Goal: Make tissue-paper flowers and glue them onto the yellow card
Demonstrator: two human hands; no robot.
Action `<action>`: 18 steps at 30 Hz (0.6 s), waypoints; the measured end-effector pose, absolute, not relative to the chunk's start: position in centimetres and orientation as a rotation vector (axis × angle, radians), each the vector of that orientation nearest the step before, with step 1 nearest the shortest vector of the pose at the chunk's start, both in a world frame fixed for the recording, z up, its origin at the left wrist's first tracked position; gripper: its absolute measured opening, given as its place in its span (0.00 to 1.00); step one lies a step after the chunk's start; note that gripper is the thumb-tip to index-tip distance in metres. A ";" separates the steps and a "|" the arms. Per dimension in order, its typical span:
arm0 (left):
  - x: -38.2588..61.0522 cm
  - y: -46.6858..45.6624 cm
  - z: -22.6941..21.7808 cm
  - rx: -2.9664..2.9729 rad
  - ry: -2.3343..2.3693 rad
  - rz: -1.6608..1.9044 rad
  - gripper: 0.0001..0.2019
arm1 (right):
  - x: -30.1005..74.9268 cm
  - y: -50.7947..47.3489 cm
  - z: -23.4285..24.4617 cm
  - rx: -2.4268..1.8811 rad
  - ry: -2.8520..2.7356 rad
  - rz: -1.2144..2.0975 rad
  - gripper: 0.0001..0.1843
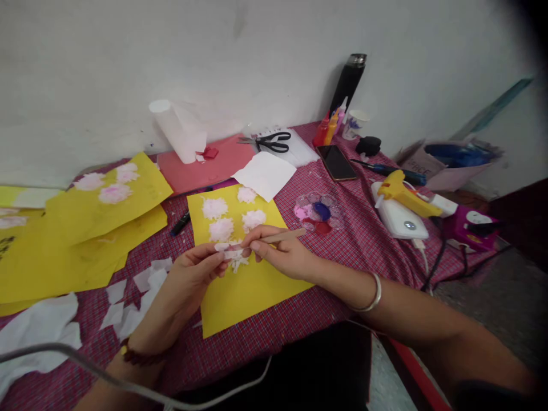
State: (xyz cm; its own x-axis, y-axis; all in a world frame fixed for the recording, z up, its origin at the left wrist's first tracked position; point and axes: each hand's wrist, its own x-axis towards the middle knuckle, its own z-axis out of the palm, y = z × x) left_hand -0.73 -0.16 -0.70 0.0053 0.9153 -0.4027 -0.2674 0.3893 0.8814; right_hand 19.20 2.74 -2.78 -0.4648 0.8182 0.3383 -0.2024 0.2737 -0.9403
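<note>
My left hand [201,265] pinches a small strip of white tissue paper [229,249] between thumb and fingers. Close against it, my right hand [278,251] grips a thin wooden stick [293,234], perhaps a brush handle; its tip is hidden at the tissue. Both hands are above a yellow sheet [240,305] that bears several pale pink-and-white tissue tufts [214,208]. One whiter tuft lies partly hidden behind my fingers. Torn white tissue pieces [152,282] are spread on the cloth left of my left hand.
A paint palette [321,212] with pink, blue and red lies right of the yellow sheet. Behind are scissors [272,141], a paper roll [173,131] and a phone [337,162]. A yellow glue gun [405,194] rests on a white box at right. A grey cable [107,379] crosses the front.
</note>
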 end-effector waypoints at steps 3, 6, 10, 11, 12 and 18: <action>-0.9 -0.3 -0.7 0.692 1.213 1.096 0.11 | 19.1 2.8 -2.8 -0.587 -1.573 1.378 0.09; -1.1 -0.3 -0.2 0.724 1.154 1.081 0.09 | 19.1 2.8 -2.6 -0.570 -1.485 1.433 0.09; -0.6 0.2 0.9 0.795 1.197 1.041 0.09 | 19.3 2.9 -2.0 -0.556 -1.377 1.520 0.11; -0.3 0.3 1.2 0.823 1.210 1.052 0.09 | 19.3 2.9 -1.8 -0.561 -1.359 1.534 0.12; 0.1 0.4 1.4 0.861 1.219 1.070 0.09 | 19.4 2.9 -1.7 -0.576 -1.344 1.540 0.13; 1.5 0.4 0.8 1.781 1.392 1.250 0.07 | 19.7 3.5 -1.4 -0.746 -1.045 1.633 0.15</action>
State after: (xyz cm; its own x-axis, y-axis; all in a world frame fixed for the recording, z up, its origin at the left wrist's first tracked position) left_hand 1.46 0.39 0.82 0.0302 0.9431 0.3311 0.4304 -0.3112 0.8473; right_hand 19.69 3.47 -1.36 -0.2937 0.9557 0.0205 -0.4187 -0.1093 -0.9015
